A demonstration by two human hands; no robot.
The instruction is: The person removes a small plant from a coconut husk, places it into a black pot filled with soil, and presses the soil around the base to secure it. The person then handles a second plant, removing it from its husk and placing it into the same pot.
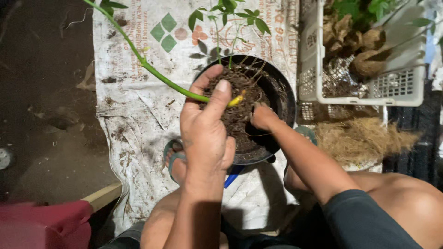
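Observation:
My left hand [205, 133] pinches a long green plant stem [152, 69] near its yellowish root end, holding it slanted over a black plastic pot [285, 99]. The pot holds dark fibrous soil [237, 115] and a small leafy seedling [226, 18] rises at its far rim. My right hand [263, 117] is pushed fingers-down into the soil at the pot's right side, its fingertips hidden.
The pot sits on a dirty white woven sack [138, 115] spread on dark ground. A white plastic basket [369, 92] with coconut husk and plants stands at right, loose brown fibre [360, 138] beside it. A red object [41, 223] and a wooden plank [104, 196] lie lower left.

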